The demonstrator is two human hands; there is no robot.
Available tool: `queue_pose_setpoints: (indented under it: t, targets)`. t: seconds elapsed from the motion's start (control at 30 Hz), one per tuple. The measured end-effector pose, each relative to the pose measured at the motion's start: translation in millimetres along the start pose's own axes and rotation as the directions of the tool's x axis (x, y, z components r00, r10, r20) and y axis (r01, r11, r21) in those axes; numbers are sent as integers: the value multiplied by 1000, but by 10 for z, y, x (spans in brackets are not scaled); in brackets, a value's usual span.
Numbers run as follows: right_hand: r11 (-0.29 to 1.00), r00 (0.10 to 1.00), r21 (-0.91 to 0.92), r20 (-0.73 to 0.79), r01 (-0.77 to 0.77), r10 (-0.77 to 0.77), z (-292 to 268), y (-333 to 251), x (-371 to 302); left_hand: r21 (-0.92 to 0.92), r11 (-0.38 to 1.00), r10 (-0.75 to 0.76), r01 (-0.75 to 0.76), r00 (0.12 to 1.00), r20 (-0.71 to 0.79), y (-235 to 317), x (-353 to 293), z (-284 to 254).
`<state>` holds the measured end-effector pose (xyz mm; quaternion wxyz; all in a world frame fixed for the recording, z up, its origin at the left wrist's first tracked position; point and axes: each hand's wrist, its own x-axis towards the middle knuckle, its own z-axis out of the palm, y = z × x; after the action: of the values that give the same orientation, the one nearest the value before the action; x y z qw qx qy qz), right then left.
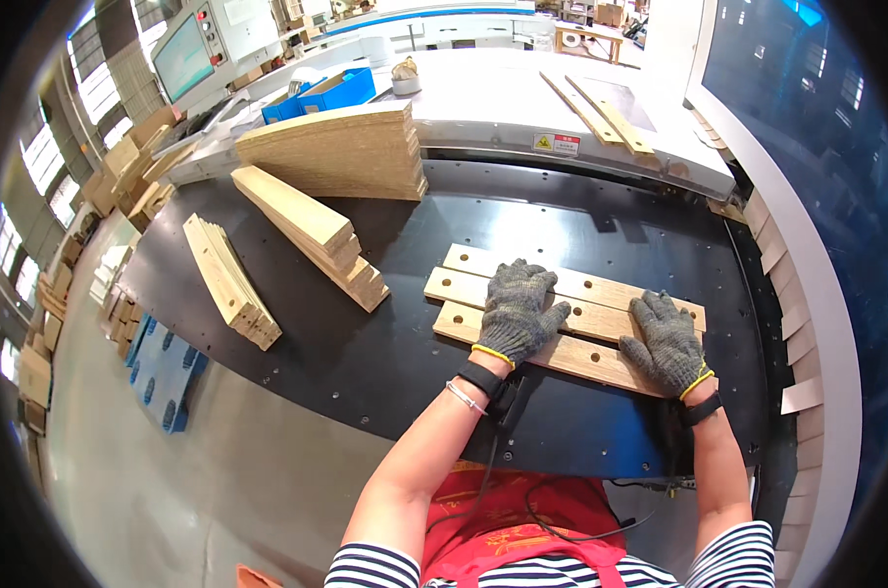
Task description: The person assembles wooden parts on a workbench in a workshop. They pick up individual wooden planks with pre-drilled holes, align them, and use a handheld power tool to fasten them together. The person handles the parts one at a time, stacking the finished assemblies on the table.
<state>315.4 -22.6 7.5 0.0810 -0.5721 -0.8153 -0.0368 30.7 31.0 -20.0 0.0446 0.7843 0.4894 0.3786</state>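
Three pale wooden slats with drilled holes lie side by side on the black machine table (366,377): a far slat (620,288), a middle slat (601,321) and a near slat (571,361). Both my hands wear grey knitted gloves with yellow cuffs. My left hand (518,312) rests flat across the slats left of their middle, thumb spread to the right. Toward their right end lies my right hand (666,341), palm down with its fingers stretched out. Parts of the slats are hidden under the gloves.
Left of my hands stand a tall stack of boards (336,152), a stepped stack of slats (312,235) and a smaller drilled stack (230,284). Beyond, two slats (596,110) lie on the white machine bed (493,88) near blue bins (336,90). A blue panel (807,118) rises at right.
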Motion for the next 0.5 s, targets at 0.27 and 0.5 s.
queue_pose_setpoints:
  t: [0.27, 0.5]
  targets:
    - [991, 998, 122, 1, -63, 64, -52, 11, 33, 46, 999, -4, 5, 1000, -10, -239, -4, -43]
    - [987, 994, 117, -4, -107, 108, 29, 64, -6, -130, 917, -387, 378, 921, -45, -834, -95, -728]
